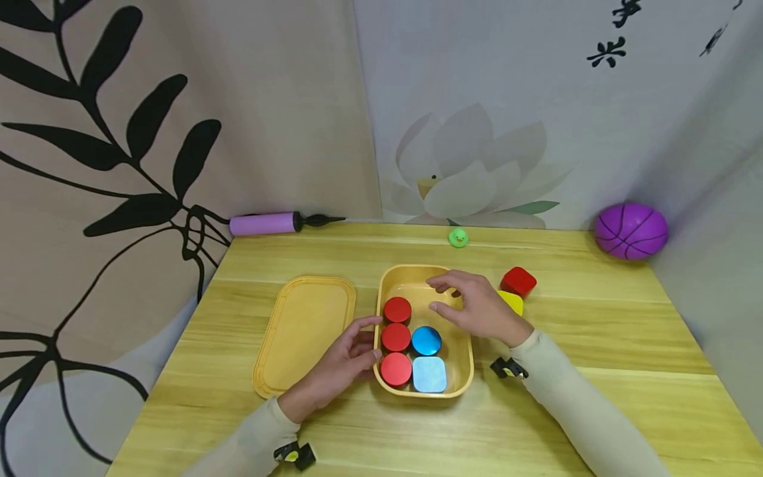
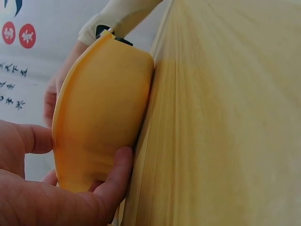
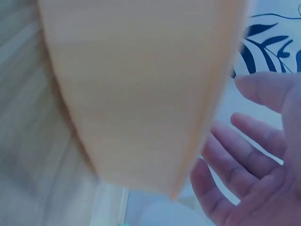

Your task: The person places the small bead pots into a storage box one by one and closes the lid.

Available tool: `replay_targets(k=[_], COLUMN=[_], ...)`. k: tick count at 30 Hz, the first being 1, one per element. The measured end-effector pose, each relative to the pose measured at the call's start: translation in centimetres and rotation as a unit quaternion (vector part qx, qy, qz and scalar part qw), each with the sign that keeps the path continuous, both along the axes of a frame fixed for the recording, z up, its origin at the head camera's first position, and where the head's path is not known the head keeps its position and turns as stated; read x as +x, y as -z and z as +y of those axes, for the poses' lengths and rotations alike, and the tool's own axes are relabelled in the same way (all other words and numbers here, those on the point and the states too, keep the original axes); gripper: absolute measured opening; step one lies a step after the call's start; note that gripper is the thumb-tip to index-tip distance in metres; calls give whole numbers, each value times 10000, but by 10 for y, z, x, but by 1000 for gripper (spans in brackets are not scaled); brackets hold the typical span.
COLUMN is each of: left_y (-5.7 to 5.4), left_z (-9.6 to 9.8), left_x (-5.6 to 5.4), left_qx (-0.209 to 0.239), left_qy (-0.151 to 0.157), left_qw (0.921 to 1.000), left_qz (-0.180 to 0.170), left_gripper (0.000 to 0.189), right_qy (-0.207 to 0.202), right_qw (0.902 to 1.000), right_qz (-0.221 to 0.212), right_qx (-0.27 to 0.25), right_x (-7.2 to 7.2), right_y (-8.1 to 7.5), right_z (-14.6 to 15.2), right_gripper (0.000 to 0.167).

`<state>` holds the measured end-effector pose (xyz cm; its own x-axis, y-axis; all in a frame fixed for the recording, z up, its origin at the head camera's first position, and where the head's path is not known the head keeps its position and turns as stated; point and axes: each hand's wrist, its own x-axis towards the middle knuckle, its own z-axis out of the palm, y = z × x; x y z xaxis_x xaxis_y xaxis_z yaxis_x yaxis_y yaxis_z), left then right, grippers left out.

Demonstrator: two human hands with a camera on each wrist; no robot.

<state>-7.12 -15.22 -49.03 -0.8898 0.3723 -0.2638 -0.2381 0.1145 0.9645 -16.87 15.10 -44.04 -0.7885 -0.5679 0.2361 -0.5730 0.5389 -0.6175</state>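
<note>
A yellow rectangular box point(image 1: 467, 358) stands on the table, holding several red round blocks point(image 1: 396, 337), a blue round block point(image 1: 426, 341) and a light blue square block point(image 1: 429, 375). My left hand point(image 1: 340, 361) touches the box's left side; in the left wrist view its thumb presses low on the wall and a finger meets the rim. Above the box's far right part is my right hand point(image 1: 473, 308), its fingers apart with nothing between them. Beyond the box's right side lie a red block point(image 1: 518, 281) and a yellow block point(image 1: 512, 301), the latter partly hidden by the right hand.
Left of the box lies a flat yellow lid point(image 1: 306, 331). Along the table's back edge are a purple hand pump point(image 1: 265, 224), a small green duck point(image 1: 458, 238) and a purple ball point(image 1: 631, 230). Printed cloth hangs behind the table.
</note>
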Motion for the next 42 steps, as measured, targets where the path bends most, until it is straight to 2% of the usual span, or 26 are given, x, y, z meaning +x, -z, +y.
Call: replay_targets(k=[11, 16, 23, 30, 42], left_y=[0, -1, -3, -2, -2], left_z=[0, 0, -1, -2, 0], left_x=[0, 0, 0, 0, 0], left_qx=[-2, 37, 54, 34, 91], left_qy=[24, 11, 30, 41, 53], left_qw=[10000, 10000, 10000, 10000, 9999], left_qz=[4, 12, -5, 5, -17], left_gripper=[60, 60, 61, 60, 61], right_qy=[799, 1227, 1601, 1728, 1740], right_qw=[9956, 9901, 9852, 9830, 9818], right_qz=[480, 680, 567, 476, 98], right_qx=[-134, 19, 227, 393, 756], right_x=[0, 5, 14, 19, 20], right_y=[8, 16, 30, 38, 41], right_z=[60, 88, 120, 136, 137], right_gripper=[37, 36, 38, 39, 51])
